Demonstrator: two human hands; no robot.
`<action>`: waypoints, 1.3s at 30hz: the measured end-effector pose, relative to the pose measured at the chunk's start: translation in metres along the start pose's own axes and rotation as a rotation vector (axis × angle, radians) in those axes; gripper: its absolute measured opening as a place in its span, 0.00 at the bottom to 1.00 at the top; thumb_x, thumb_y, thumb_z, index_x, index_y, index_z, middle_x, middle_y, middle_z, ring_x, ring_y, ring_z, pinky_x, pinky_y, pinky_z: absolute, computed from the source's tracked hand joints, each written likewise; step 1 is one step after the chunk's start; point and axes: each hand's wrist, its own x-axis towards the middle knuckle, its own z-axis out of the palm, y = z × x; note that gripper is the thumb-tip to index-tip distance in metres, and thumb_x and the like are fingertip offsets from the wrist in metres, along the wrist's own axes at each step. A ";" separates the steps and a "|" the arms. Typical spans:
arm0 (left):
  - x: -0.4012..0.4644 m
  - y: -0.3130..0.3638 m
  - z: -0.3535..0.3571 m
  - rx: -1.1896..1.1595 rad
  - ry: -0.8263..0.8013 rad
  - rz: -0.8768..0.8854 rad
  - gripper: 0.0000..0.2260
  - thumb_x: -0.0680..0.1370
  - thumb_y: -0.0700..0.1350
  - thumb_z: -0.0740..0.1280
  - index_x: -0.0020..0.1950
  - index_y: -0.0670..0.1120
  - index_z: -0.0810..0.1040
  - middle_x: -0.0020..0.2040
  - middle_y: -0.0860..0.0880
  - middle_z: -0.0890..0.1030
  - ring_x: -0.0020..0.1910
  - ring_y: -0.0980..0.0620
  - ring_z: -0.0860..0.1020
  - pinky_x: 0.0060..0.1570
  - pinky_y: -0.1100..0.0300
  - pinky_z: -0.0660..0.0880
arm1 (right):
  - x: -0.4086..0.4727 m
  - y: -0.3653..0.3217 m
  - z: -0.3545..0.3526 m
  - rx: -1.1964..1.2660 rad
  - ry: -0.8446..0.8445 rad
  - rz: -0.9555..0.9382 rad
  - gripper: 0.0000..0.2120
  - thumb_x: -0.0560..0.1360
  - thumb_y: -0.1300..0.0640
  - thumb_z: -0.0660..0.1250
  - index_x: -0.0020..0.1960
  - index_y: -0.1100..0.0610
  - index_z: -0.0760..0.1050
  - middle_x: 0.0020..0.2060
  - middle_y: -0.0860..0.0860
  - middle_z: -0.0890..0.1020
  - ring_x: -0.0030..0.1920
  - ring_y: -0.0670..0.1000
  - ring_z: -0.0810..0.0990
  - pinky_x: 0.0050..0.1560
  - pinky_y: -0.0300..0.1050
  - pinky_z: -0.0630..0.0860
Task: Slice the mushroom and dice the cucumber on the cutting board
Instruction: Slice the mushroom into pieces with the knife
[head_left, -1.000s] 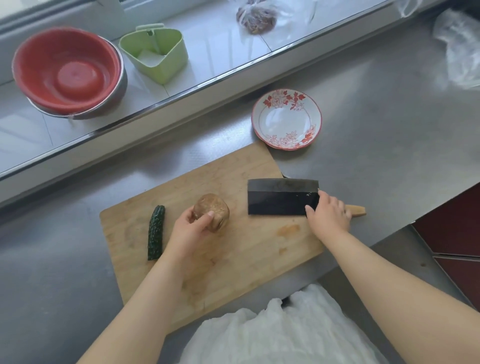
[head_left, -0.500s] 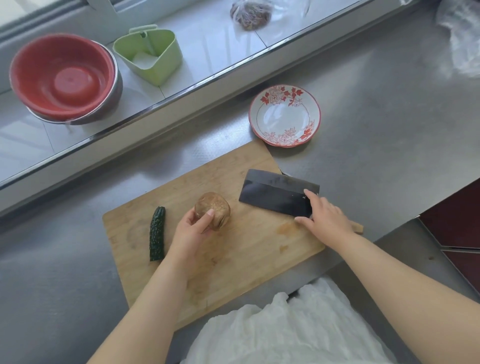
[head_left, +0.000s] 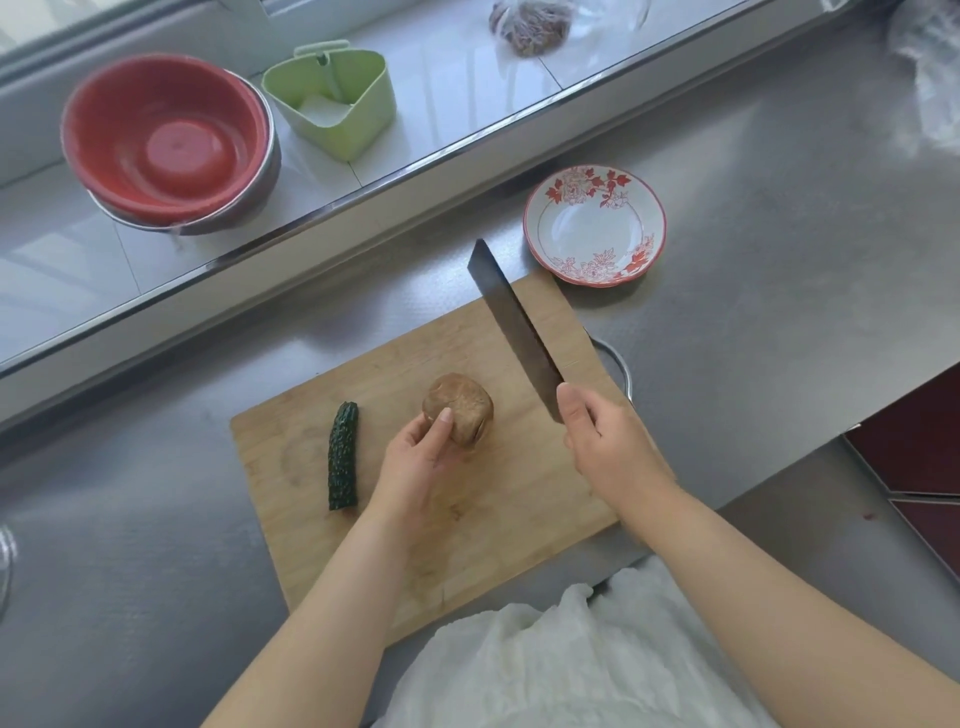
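Surface: steel counter (head_left: 727, 364) below a tiled window ledge (head_left: 467, 78); a wooden cutting board (head_left: 363, 395) lies on it at an angle.
Mushroom: brown mushroom (head_left: 462, 405), whole, sits cap-up near the middle of the board.
Cucumber: short dark cucumber (head_left: 343, 457), uncut, lies on the board left of the mushroom, apart from it.
Left hand: left hand (head_left: 421, 457) holds the near-left side of the mushroom, thumb tip on the cap, other fingers curled round it underneath.
Right hand: right hand (head_left: 602, 441) grips the cleaver's handle, fingers wrapped tight, thumb along the blade's heel; the handle itself is hidden.
Cleaver: cleaver (head_left: 514, 322) is seen almost edge-on, pointing away toward the ledge, to the right of the mushroom and not touching it.
Plate: floral plate (head_left: 545, 228) stands on the counter just beyond the board's far right corner.
Ledge: red bowl (head_left: 161, 140) nested in a metal one, green container (head_left: 358, 124), plastic bag (head_left: 530, 21).
Near edge: white cloth (head_left: 545, 665) of the person's garment.
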 end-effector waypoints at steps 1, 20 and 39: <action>-0.001 0.000 0.001 0.009 -0.001 0.006 0.13 0.78 0.51 0.67 0.61 0.48 0.77 0.53 0.53 0.84 0.55 0.56 0.80 0.62 0.53 0.73 | -0.004 -0.007 0.003 0.035 -0.031 0.008 0.19 0.76 0.32 0.50 0.33 0.41 0.66 0.23 0.42 0.68 0.24 0.41 0.67 0.31 0.40 0.64; 0.001 -0.004 -0.003 0.069 0.010 0.026 0.10 0.77 0.53 0.68 0.51 0.49 0.83 0.49 0.50 0.85 0.57 0.51 0.80 0.63 0.51 0.73 | -0.029 -0.028 0.043 -0.378 -0.163 0.105 0.06 0.77 0.56 0.59 0.50 0.46 0.72 0.28 0.47 0.72 0.29 0.49 0.71 0.30 0.45 0.67; 0.006 -0.004 -0.003 0.046 0.003 0.022 0.04 0.76 0.51 0.70 0.47 0.52 0.82 0.45 0.55 0.85 0.48 0.62 0.80 0.61 0.57 0.74 | -0.021 -0.046 0.059 -0.605 -0.194 0.182 0.14 0.78 0.57 0.57 0.63 0.55 0.68 0.42 0.52 0.77 0.43 0.55 0.76 0.40 0.45 0.72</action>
